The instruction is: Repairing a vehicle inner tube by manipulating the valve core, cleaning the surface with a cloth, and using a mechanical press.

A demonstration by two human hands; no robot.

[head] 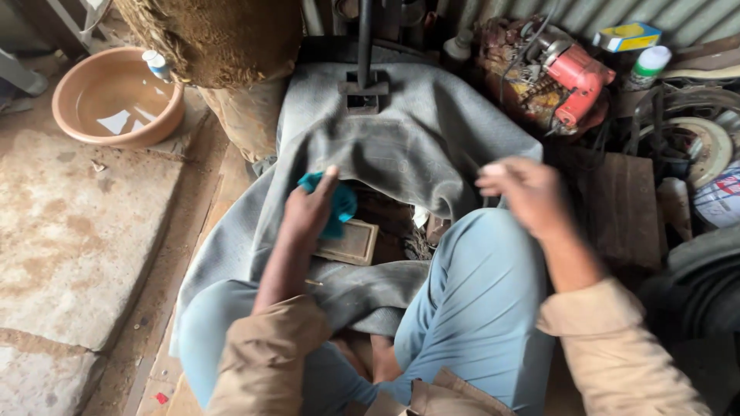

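- Left hand [308, 206] — its grip is closed around a crumpled teal cloth [338, 204], which bulges out past the fingers on the right side of the hand and is pressed down against the grey rubber sheet [401, 146].
- Right hand [523, 187] — its fingers are curled and its grip pinches the right-hand edge of the grey rubber sheet, just above the person's raised knee [478, 270], which is clad in light blue trousers.
- Grey rubber sheet — it is draped from a dark metal post with a square foot [364, 81] at the top of the view, falls in folds between the two hands, and trails down to the lower left over the floor.
- Small rectangular block [351, 243] — tan, with a raised rim, it lies flat just below and to the right of the left hand, near the teal cloth; whether the two touch cannot be told.
- Tan sleeves [270, 354] cover both forearms at the lower edge of the view.
- Surroundings — an orange-brown basin [116, 96] holding water stands at the upper left on a concrete slab [69, 239], well apart from the hands.
- A red power tool [574, 81] rests among cluttered parts at the upper right, beside a white bottle with a green cap [647, 65].
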